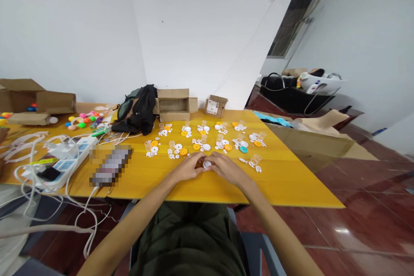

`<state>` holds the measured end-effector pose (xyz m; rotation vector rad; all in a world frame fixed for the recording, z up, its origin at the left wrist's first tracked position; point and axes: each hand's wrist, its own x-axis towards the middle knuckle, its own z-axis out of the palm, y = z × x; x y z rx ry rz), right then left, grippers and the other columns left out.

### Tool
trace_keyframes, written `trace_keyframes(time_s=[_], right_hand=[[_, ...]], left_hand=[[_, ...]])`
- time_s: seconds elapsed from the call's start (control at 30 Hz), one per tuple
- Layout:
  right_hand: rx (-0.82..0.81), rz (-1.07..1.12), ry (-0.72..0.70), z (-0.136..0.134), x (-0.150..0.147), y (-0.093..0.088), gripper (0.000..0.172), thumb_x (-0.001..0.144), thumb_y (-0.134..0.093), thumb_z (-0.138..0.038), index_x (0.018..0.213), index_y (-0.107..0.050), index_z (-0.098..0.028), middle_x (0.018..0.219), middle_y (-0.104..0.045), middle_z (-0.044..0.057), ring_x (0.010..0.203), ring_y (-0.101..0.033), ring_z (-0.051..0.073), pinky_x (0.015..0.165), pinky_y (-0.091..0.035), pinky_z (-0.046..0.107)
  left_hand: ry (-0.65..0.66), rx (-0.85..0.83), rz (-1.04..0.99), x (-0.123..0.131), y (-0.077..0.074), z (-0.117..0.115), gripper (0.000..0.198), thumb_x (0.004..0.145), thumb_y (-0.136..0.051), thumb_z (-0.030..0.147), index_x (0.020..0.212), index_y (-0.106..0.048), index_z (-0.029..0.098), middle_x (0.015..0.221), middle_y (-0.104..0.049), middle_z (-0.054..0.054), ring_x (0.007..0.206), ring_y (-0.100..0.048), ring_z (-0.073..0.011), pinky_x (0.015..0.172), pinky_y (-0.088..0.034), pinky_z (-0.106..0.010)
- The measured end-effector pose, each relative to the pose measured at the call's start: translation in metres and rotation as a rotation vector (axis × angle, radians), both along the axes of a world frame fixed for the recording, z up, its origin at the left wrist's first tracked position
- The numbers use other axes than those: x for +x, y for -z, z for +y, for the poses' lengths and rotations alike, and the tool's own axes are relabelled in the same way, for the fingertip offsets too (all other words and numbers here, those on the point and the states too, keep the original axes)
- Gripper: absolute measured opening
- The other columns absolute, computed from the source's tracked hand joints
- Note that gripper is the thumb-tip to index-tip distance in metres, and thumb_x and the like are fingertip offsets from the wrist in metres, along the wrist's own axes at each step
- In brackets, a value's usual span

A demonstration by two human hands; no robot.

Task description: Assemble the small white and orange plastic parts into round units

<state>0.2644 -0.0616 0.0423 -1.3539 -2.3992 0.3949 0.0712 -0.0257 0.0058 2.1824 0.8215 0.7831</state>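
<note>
My left hand (189, 167) and my right hand (225, 167) meet at the front middle of the yellow table (291, 181). Their fingers are curled together around a small white round plastic part (207, 164) that shows between the fingertips. Just beyond the hands lie several groups of small white, orange and teal plastic parts (207, 140) with little clear cups, laid out in rows. A few loose white pieces (254, 164) lie right of my right hand.
A white power strip with tangled cables (64, 159) and a blurred phone (110, 164) lie at the left. Cardboard boxes (174, 104), a dark bag (137, 110) and coloured balls (80, 120) sit along the back. The red tiled floor (371, 215) spreads to the right.
</note>
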Motion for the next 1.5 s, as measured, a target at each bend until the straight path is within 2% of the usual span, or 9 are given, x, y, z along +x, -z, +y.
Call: trace_keyframes(time_s=[0.13,0.5,0.67,0.8,1.07,1.5], right_hand=[[-0.002,0.043,-0.008,0.001,0.001,0.002,0.028,0.087,-0.054,-0.008,0.103,-0.073,-0.022,0.096,-0.069,0.007,0.092,-0.064,0.023,0.083,-0.048,0.032],[0.005,0.086,-0.035,0.003,0.001,0.003,0.025,0.087,-0.055,-0.011,0.1,-0.071,-0.023,0.1,-0.071,0.007,0.093,-0.065,0.023,0.084,-0.049,0.034],[0.0,0.117,-0.083,0.004,0.001,0.001,0.024,0.086,-0.054,-0.01,0.096,-0.072,-0.023,0.097,-0.071,0.006,0.088,-0.064,0.023,0.083,-0.049,0.034],[-0.023,0.127,-0.068,0.005,0.0,0.001,0.024,0.085,-0.054,-0.008,0.094,-0.071,-0.022,0.095,-0.07,0.007,0.088,-0.064,0.022,0.084,-0.049,0.034],[-0.026,0.2,-0.013,0.004,0.001,0.012,0.026,0.087,-0.053,-0.009,0.102,-0.07,-0.022,0.098,-0.069,0.006,0.09,-0.064,0.021,0.085,-0.05,0.035],[-0.036,0.233,-0.044,0.005,0.004,0.016,0.028,0.088,-0.052,-0.012,0.106,-0.071,-0.023,0.103,-0.071,0.008,0.096,-0.065,0.023,0.09,-0.05,0.039]], left_hand=[[-0.009,0.008,-0.012,0.0,0.0,0.0,0.029,0.078,-0.074,0.022,0.104,-0.061,0.021,0.101,-0.066,-0.005,0.093,-0.062,-0.0219,0.086,-0.05,-0.034],[-0.007,-0.028,-0.017,0.001,0.0,0.002,0.018,0.083,-0.069,0.023,0.1,-0.063,0.021,0.094,-0.065,-0.003,0.088,-0.06,-0.0206,0.083,-0.049,-0.032],[0.001,-0.016,-0.009,0.0,0.0,0.003,0.014,0.083,-0.069,0.021,0.096,-0.062,0.021,0.094,-0.064,-0.003,0.091,-0.059,-0.0211,0.085,-0.048,-0.032],[-0.011,-0.002,0.008,0.0,0.0,0.002,0.015,0.083,-0.068,0.02,0.097,-0.061,0.021,0.095,-0.064,-0.003,0.093,-0.059,-0.0215,0.087,-0.048,-0.033],[-0.012,0.016,0.019,0.001,-0.004,-0.001,0.013,0.084,-0.067,0.021,0.095,-0.06,0.021,0.093,-0.063,-0.003,0.092,-0.058,-0.0212,0.085,-0.047,-0.032],[-0.002,0.001,0.014,0.0,-0.003,0.0,0.012,0.086,-0.066,0.024,0.097,-0.061,0.021,0.094,-0.063,-0.003,0.092,-0.058,-0.0212,0.085,-0.048,-0.033]])
